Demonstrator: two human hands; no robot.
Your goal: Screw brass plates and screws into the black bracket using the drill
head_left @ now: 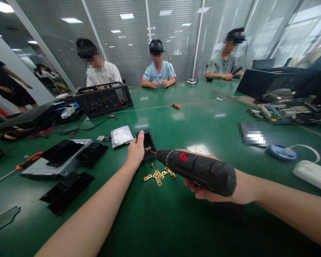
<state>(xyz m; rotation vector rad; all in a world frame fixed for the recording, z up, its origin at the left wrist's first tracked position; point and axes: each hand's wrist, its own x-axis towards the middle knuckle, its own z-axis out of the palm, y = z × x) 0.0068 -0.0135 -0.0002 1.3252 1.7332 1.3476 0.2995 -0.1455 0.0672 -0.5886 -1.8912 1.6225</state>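
Observation:
My left hand (136, 150) grips a small black box-like part (149, 137) with brass-coloured fittings inside it, the thumb over its near edge. From the right, my right hand (203, 189) is wrapped round the handle of a black cordless drill (196, 170) with a red switch. The drill's bit points left and meets the black part near its lower right; whether it sits in a screw I cannot tell. Just below lie several brass plates (157, 175) and a loose screw (152, 165). A hard drive (121, 136) rests left of the black part.
To the left lie a metal case with black panels (56, 171), a screwdriver (29, 160) and a black bracket (69, 192). An open computer chassis (104, 100) stands farther back. Circuit boards (286, 107) and a white power strip (312, 175) are at right. Three people sit across the green table (160, 121).

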